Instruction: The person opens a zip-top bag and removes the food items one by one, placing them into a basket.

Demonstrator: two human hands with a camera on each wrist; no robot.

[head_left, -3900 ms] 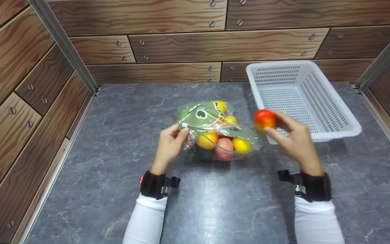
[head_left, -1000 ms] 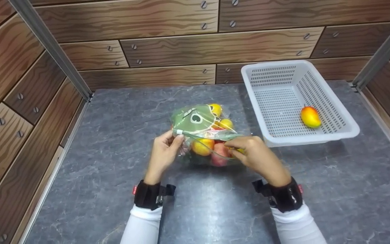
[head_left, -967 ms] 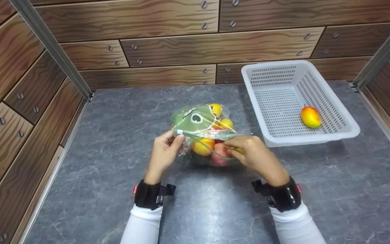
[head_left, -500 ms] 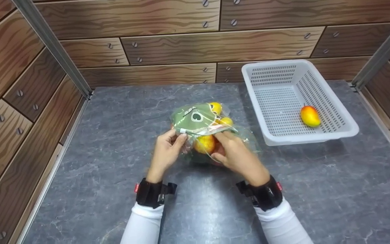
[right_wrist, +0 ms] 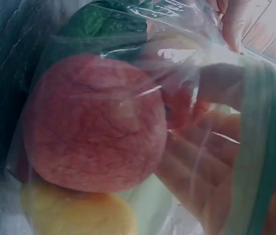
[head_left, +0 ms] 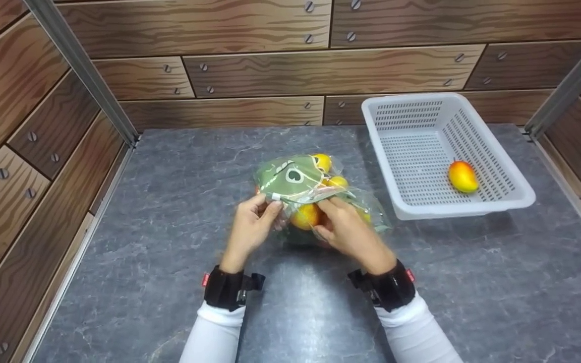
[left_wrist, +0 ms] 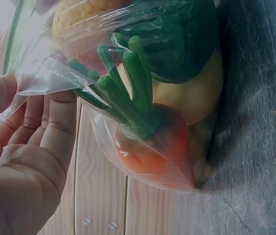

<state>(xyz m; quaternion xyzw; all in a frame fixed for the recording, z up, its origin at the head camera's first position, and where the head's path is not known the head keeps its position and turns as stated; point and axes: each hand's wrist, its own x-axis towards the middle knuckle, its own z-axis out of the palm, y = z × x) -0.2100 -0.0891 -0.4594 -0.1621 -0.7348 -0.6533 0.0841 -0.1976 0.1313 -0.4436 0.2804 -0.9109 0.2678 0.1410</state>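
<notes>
A clear zip bag (head_left: 290,177) with a green printed face lies on the table, full of toy-like fruit and vegetables. My left hand (head_left: 250,222) pinches the bag's edge near the white slider (head_left: 274,196). My right hand (head_left: 353,232) is inside the bag's mouth, beside a yellow-orange fruit (head_left: 305,217); its fingertips are hidden. In the left wrist view, a carrot (left_wrist: 152,147) with green stalks and a dark green piece (left_wrist: 182,44) show through the plastic. Close to the right fingers, in the right wrist view, is a pinkish-red apple-like fruit (right_wrist: 96,125), above a yellow fruit (right_wrist: 79,210).
A white perforated basket (head_left: 394,181) stands to the right of the bag, with one red-yellow mango (head_left: 463,176) in it. Wood-patterned walls (head_left: 250,70) enclose the grey marbled table (head_left: 179,166) at the back and sides.
The mango has gone from my right hand into the basket. My right hand has since returned to the bag and moved left, deeper into its mouth. My left hand keeps its pinch.
</notes>
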